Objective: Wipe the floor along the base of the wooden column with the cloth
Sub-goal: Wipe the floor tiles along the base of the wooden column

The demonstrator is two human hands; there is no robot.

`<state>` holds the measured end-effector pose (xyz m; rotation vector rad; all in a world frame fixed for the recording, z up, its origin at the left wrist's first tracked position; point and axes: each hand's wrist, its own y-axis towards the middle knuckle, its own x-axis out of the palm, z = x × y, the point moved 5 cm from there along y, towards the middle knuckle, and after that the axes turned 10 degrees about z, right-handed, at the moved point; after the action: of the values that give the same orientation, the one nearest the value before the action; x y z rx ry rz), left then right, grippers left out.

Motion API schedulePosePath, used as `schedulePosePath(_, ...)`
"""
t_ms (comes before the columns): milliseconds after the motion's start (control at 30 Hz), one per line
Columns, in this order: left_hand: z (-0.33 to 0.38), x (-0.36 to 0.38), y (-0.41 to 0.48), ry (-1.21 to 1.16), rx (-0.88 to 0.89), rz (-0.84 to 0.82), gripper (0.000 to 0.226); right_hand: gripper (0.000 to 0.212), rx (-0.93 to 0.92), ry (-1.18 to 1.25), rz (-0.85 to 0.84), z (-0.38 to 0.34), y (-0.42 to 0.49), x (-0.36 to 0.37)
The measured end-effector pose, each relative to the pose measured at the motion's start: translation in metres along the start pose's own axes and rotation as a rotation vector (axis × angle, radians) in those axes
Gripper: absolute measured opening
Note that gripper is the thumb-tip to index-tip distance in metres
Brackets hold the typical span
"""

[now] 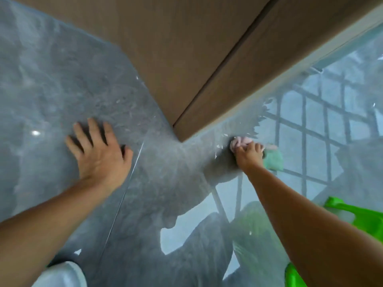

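From the head camera we see our right hand clenched on a bunched pink-and-green cloth, pressing it to the glossy grey floor just beside the wooden column at its base corner (white flecks lie around it). Our left hand lies flat, fingers spread, on the floor.

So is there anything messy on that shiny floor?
Yes. Small white flecks lie scattered on the grey floor by the wooden column corner, just left of the cloth in the right hand. The left hand rests flat, away from them.
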<state>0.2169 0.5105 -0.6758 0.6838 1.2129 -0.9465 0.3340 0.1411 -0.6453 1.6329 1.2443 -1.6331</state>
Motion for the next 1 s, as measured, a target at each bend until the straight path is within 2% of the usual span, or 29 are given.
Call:
schedulePosePath(67,0.011,0.002,-0.009,0.016,0.032,-0.029,0.082,0.067,-0.179,0.007,-0.054,-0.031,-0.029,0.012)
schedulePosePath(167,0.010,0.003,-0.011,0.027,0.046,-0.026,0.083,0.073,-0.739,0.144,-0.247,-0.081,-0.137,0.044)
schedulePosePath(233,0.008,0.002,-0.010,0.011,0.061,-0.010,0.082,0.077,-1.018,0.057,-0.333,-0.089,-0.198,0.065)
schedulePosePath(300,0.008,0.002,-0.010,-0.006,0.069,-0.012,0.083,0.073,-1.159,0.001,-0.382,-0.088,-0.208,0.073)
schedulePosePath(433,0.001,0.011,-0.013,0.017,0.088,-0.103,0.091,0.061,-1.444,-0.174,-0.422,-0.068,-0.145,0.048)
schedulePosePath(500,-0.007,0.019,-0.012,0.064,0.095,-0.196,0.109,0.061,-1.441,-0.345,-0.305,-0.049,-0.090,0.027)
schedulePosePath(533,-0.009,0.022,-0.010,0.091,0.101,-0.247,0.120,0.063,-1.336,-0.417,-0.200,-0.037,-0.056,0.019)
schedulePosePath(567,-0.010,0.024,-0.009,0.112,0.105,-0.292,0.128,0.064,-1.125,-0.426,-0.088,-0.024,-0.021,0.009)
schedulePosePath(600,-0.009,0.025,-0.008,0.128,0.104,-0.328,0.133,0.066,-0.821,-0.362,-0.011,-0.008,0.010,-0.003)
schedulePosePath(667,-0.007,0.027,-0.009,0.145,0.096,-0.359,0.139,0.071,-0.136,-0.101,0.042,0.023,0.037,-0.016)
schedulePosePath(700,-0.007,0.027,-0.008,0.145,0.097,-0.355,0.141,0.074,0.066,-0.010,0.034,0.027,0.031,-0.013)
schedulePosePath(733,-0.007,0.027,-0.008,0.139,0.098,-0.353,0.142,0.078,0.129,0.014,0.028,0.023,0.016,-0.005)
schedulePosePath(767,-0.007,0.026,-0.008,0.127,0.098,-0.355,0.143,0.081,0.061,-0.004,0.028,0.015,-0.002,0.003)
schedulePosePath(800,-0.008,0.027,-0.008,0.119,0.100,-0.357,0.143,0.084,-0.102,-0.026,0.023,0.004,-0.025,0.012)
schedulePosePath(867,-0.008,0.025,-0.008,0.125,0.110,-0.352,0.144,0.086,-0.536,-0.040,-0.035,-0.020,-0.088,0.033)
schedulePosePath(933,-0.006,0.023,-0.008,0.143,0.115,-0.370,0.145,0.081,-0.914,-0.032,-0.186,-0.038,-0.152,0.048)
schedulePosePath(1000,-0.005,0.022,-0.008,0.152,0.116,-0.403,0.144,0.072,-1.052,0.053,-0.304,-0.048,-0.190,0.056)
